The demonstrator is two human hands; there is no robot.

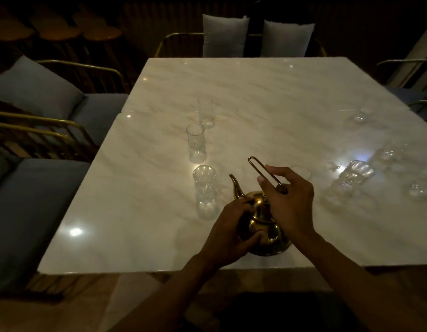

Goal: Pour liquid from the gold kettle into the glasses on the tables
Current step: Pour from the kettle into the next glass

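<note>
Head view: gold kettle point(262, 226) near table point(136, 248) front edge; both hands grip it.

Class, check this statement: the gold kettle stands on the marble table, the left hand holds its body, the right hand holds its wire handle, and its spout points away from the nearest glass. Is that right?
Not quite. In the head view the spout of the gold kettle points toward the nearest glass, not away from it. The rest stands: the kettle is on the marble table, the left hand holds its body, and the right hand holds its wire handle.
</note>
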